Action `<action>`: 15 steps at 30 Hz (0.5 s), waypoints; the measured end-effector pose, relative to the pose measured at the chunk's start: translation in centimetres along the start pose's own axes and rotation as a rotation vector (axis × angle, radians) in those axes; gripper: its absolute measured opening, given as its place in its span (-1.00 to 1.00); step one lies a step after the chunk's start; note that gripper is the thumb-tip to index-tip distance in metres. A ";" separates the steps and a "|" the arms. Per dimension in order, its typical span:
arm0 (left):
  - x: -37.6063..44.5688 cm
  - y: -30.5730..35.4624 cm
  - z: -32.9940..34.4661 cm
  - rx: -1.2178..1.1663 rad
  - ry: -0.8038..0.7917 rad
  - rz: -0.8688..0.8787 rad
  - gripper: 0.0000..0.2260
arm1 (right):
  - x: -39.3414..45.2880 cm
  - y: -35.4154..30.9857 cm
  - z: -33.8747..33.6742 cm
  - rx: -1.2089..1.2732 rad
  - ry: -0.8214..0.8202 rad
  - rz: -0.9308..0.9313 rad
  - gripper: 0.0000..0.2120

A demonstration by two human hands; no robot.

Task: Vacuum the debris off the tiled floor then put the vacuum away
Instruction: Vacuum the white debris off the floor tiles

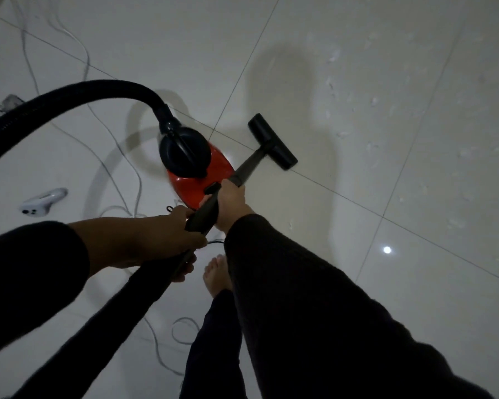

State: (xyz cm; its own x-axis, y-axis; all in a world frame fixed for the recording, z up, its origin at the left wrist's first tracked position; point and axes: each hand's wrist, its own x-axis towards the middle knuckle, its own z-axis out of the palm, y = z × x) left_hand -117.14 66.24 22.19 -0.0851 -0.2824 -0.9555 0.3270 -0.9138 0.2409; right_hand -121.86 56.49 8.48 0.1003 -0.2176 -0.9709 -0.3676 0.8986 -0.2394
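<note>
The left hand [167, 240] and, just beyond it, the right hand [232, 204] are both clamped around the black wand [244, 169]. Its T-shaped floor head [272, 141] rests on the tiled floor [357, 197] beside the red canister [198, 180]; pale debris [372, 102] lies farther off.

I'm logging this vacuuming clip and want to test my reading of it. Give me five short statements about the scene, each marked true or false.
1. Both hands grip the vacuum's black wand. True: the left hand holds lower on it, the right hand higher.
2. The vacuum body is blue. False: it is red with a black front.
3. The floor head rests on the tiled floor. True.
4. The pale debris lies left of the vacuum body. False: it is scattered to the right, beyond the floor head.
5. The person wears shoes. False: a bare foot shows.
</note>
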 end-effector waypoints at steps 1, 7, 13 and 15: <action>0.1 0.1 0.1 -0.011 -0.015 -0.004 -0.47 | 0.3 -0.4 -0.1 -0.039 0.032 -0.014 -0.50; 2.2 0.4 2.2 -0.005 -0.096 0.106 -0.34 | 2.4 -3.8 -2.2 -0.242 0.061 -0.076 -0.48; 4.6 1.1 2.9 -0.075 -0.050 0.195 -0.36 | 4.1 -6.2 -1.8 -0.337 0.004 -0.099 -0.52; 4.9 1.8 2.4 -0.041 -0.008 0.220 -0.36 | 4.3 -6.8 -1.1 -0.321 -0.003 -0.101 -0.51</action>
State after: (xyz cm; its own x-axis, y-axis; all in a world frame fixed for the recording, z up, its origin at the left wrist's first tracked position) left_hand -119.26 62.56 18.39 -0.0154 -0.4759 -0.8794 0.3768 -0.8174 0.4358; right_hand -119.94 49.05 5.91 0.1537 -0.2983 -0.9420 -0.6279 0.7067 -0.3262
